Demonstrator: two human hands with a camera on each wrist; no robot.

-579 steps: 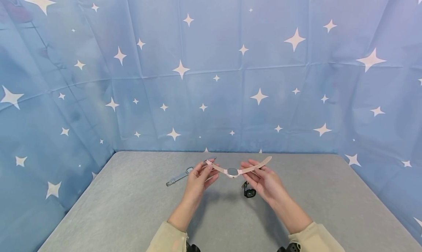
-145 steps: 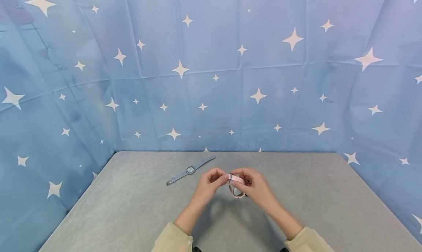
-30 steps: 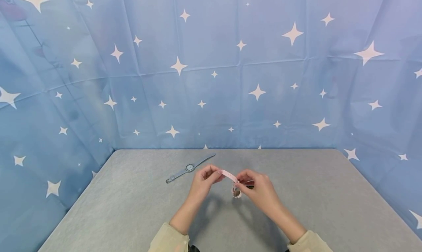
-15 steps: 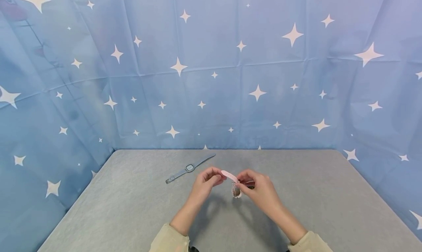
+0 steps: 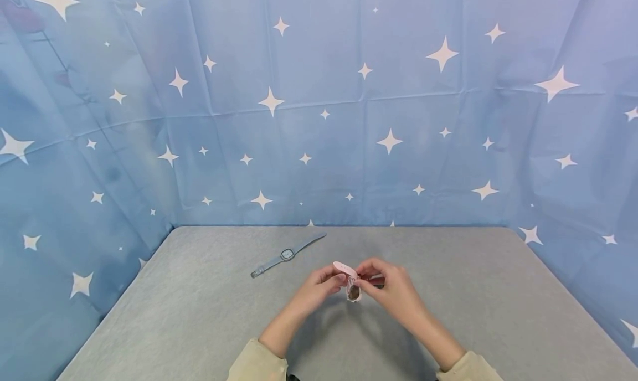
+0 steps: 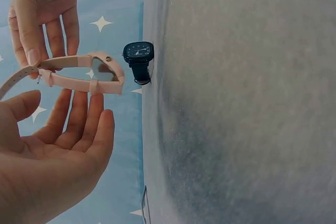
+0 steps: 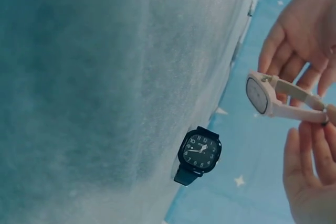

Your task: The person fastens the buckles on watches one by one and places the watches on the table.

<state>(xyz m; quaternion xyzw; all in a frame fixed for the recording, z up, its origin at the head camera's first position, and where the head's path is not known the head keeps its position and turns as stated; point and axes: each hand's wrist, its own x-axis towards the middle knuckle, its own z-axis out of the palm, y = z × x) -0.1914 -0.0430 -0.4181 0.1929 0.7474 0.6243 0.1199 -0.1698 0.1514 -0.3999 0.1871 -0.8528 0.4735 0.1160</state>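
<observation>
Two bare hands meet over the counter, with a pink watch held up between them, apart from the surface below. The right hand has the firm grip: its thumb and finger pinch the band where the two strap ends come together. The left hand is loose rather than clenched; in its wrist view the palm is turned up, the thumb stands off from the strap, and the relaxed fingers reach under the band, touching it. The band is bent round into a loop, and its holed end sticks out past the pinch. In the right wrist view the pale dial can be seen. A black watch with light numerals lies on the counter, mostly hidden behind the right hand in the head view. A light blue watch is stretched out flat near the far side, beyond the left hand and slanting, its buckle toward the person's left. Beige sleeves cover both forearms near the lower edge. Behind the counter hangs a blue curtain scattered with white stars.
</observation>
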